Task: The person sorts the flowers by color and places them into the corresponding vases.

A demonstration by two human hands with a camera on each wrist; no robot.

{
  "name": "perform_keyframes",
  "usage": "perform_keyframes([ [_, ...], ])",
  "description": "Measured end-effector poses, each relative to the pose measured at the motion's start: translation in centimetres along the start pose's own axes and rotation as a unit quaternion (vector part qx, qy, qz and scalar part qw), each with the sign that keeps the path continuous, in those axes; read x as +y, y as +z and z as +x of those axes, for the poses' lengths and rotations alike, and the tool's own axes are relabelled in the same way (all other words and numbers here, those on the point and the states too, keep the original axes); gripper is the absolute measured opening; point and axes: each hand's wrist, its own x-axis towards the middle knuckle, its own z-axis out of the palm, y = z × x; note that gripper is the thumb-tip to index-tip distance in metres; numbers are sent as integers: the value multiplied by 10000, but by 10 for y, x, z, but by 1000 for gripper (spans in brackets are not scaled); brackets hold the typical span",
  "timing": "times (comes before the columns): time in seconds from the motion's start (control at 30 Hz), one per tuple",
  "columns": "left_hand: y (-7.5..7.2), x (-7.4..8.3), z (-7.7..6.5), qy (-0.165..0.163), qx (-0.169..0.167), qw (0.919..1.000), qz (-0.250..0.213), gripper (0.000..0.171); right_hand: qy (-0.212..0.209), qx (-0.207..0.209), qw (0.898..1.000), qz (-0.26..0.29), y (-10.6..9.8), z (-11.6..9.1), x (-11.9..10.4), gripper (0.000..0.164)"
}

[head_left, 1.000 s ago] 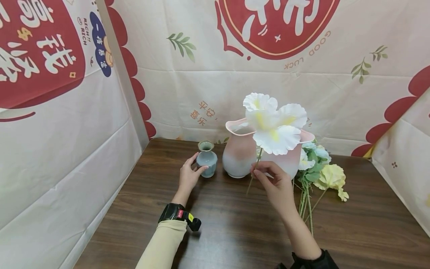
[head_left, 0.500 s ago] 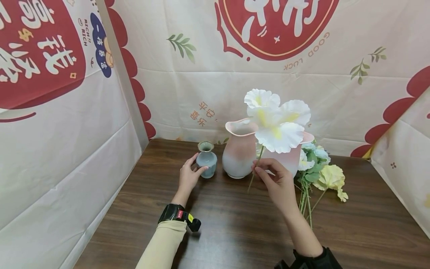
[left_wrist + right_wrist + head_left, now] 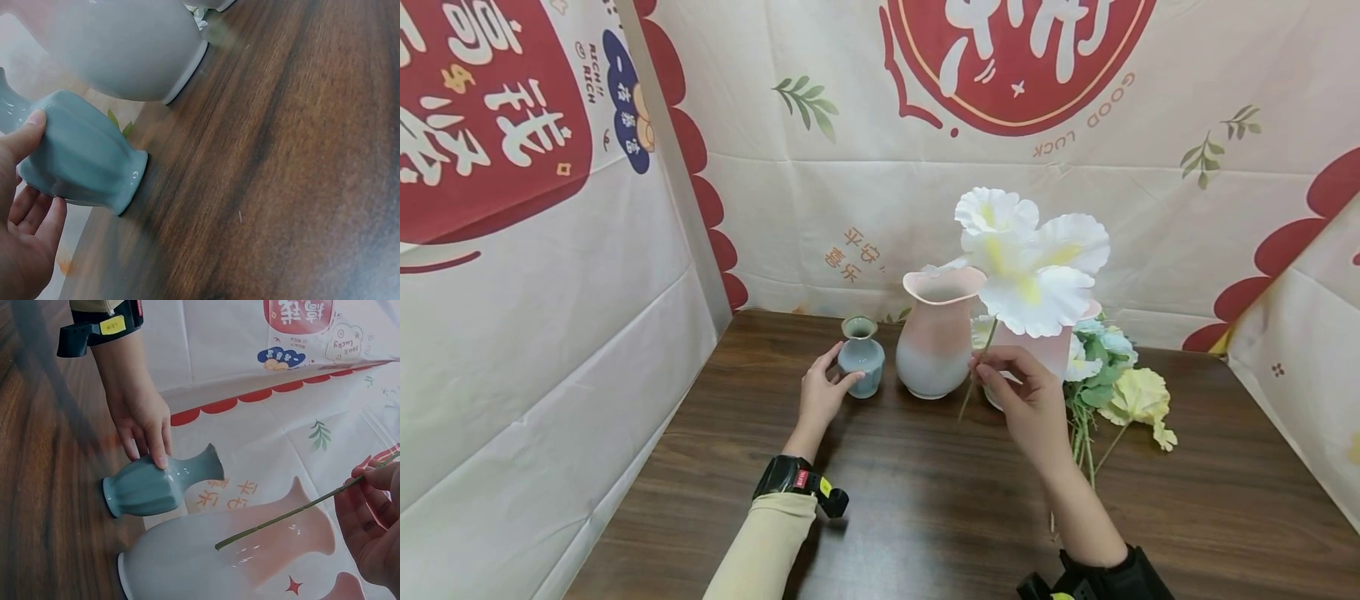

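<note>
My left hand (image 3: 822, 390) grips the small blue-green vase (image 3: 84, 153) round its body, thumb on the near side, and the vase stands upright on the table. My right hand (image 3: 1026, 400) pinches the thin green stem of an artificial flower (image 3: 1030, 267) with white ruffled petals and yellow centres. The flower is held up in the air, its bare stem end (image 3: 232, 542) pointing down in front of the pink-and-white vase (image 3: 934, 342). That larger vase stands just right of the small one.
A second pink vase (image 3: 1051, 354) stands behind my right hand, partly hidden by the flower. To its right lie pale blue flowers with green leaves (image 3: 1101, 362) and a yellow flower (image 3: 1141, 396), stems toward me. A printed cloth (image 3: 1000, 192) rises behind the wooden table (image 3: 910, 517).
My right hand has moved a little to the right and up with the white flower. The left hand and the small vase have stayed where they were.
</note>
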Motion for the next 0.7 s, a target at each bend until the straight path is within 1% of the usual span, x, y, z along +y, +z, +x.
perform_keyframes([
  [0.23,-1,1,0,26,-17,10000,3,68,-12,156,9999,20,-5,5,-3,6],
  [0.33,-1,1,-1,36,-26,10000,7,68,-119,157,9998,-47,-8,7,-4,6],
  [0.43,-1,2,-1,30,-19,10000,2,69,-291,167,9994,4,-11,10,-5,6],
  [0.53,-1,2,-1,23,-18,10000,12,69,-536,210,9980,268,-13,13,-5,6],
  [0.63,-2,2,-1,82,-5,9999,65,68,-706,282,9955,558,-15,15,-6,6],
  [0.7,-1,2,-1,85,12,9999,80,67,-732,328,9945,674,-16,17,-7,6],
])
